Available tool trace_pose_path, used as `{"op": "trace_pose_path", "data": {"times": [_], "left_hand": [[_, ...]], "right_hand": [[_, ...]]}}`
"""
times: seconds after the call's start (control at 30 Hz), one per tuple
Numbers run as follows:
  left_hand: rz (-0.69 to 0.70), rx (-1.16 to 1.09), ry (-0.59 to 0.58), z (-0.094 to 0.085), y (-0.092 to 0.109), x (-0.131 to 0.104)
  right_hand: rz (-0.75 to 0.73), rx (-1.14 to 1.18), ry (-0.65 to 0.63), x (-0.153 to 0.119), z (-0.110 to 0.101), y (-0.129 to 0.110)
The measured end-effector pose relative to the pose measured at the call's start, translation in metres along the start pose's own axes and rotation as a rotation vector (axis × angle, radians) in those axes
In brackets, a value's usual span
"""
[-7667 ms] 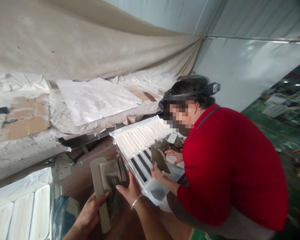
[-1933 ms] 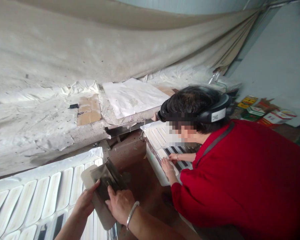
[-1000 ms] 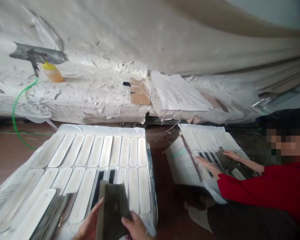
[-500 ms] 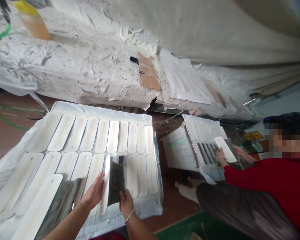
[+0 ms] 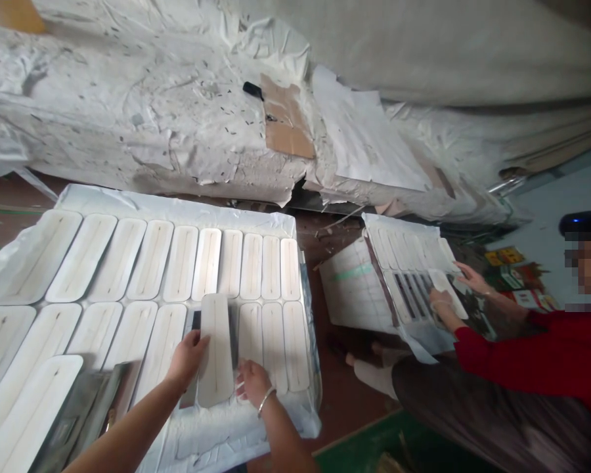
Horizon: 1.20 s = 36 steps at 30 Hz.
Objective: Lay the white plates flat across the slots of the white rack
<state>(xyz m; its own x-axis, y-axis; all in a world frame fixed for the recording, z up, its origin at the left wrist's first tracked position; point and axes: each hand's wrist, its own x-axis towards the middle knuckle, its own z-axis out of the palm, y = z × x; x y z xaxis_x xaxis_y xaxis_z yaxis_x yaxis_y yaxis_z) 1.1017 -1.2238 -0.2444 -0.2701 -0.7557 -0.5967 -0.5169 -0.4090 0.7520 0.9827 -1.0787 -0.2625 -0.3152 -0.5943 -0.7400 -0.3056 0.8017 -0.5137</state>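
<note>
My left hand [image 5: 190, 361] grips the left edge of a white panel [image 5: 215, 355] with rounded corners and a thin line down its middle. The panel faces up over a gap in the near row, with dark strips showing at both sides. Just right of it is my right hand [image 5: 256, 382], a bracelet on its wrist. Its fingers are parted and slightly bent near the panel's edge; whether they touch it I cannot tell. Similar white panels [image 5: 182, 263] lie in two rows in a plastic-lined box [image 5: 177, 203].
Dark grey pieces [image 5: 91, 401] and a loose white panel [image 5: 34, 407] lie at the lower left. On the right, a person in red [image 5: 522, 368] handles a panel over a second box [image 5: 354, 282]. Behind is a covered bench [image 5: 177, 131] with cardboard [image 5: 288, 121].
The white panel has turned from standing on edge, its dark side showing, to white face up. My right hand has come off its dark side. The view has shifted slightly.
</note>
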Motion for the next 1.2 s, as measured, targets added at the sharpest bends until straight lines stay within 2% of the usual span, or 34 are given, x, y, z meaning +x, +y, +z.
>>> {"op": "trace_pose_path", "data": {"times": [0.1,0.17,0.23,0.3,0.37,0.43,0.53,0.7,0.8,0.93,1.07,1.2], "left_hand": [[0.075,0.201,0.070,0.002,0.009,-0.002],[0.122,0.211,0.070,0.009,0.017,-0.005],[0.139,0.159,0.078,0.018,0.020,-0.007],[0.120,0.141,0.069,0.027,0.012,-0.008],[0.080,0.190,0.041,0.033,-0.005,-0.011],[0.025,0.251,0.037,0.033,-0.024,-0.014],[-0.021,0.322,0.059,0.027,-0.042,-0.012],[0.037,0.525,-0.089,0.014,-0.034,0.011],[0.029,0.551,-0.167,0.011,-0.028,0.021],[-0.002,0.531,-0.218,0.012,-0.028,0.020],[0.061,0.477,-0.203,0.013,-0.028,0.013],[0.054,0.490,-0.230,0.012,-0.030,0.012]], "right_hand": [[0.093,0.454,-0.100,0.004,-0.007,-0.011],[0.043,0.686,-0.119,0.007,-0.008,-0.020],[-0.040,0.752,-0.067,0.010,-0.009,-0.025],[-0.064,0.640,0.027,0.012,-0.008,-0.022],[-0.024,0.404,0.091,0.013,-0.006,-0.014],[0.021,0.207,0.110,0.012,-0.003,-0.005],[0.031,0.078,0.130,0.014,0.001,0.000],[0.073,0.176,0.087,0.019,-0.001,-0.008],[0.076,0.149,0.093,0.019,-0.006,-0.012],[0.041,-0.001,0.120,0.018,-0.012,-0.014],[0.020,-0.167,0.133,0.018,-0.016,-0.017],[0.034,-0.256,0.107,0.019,-0.018,-0.020]]}}
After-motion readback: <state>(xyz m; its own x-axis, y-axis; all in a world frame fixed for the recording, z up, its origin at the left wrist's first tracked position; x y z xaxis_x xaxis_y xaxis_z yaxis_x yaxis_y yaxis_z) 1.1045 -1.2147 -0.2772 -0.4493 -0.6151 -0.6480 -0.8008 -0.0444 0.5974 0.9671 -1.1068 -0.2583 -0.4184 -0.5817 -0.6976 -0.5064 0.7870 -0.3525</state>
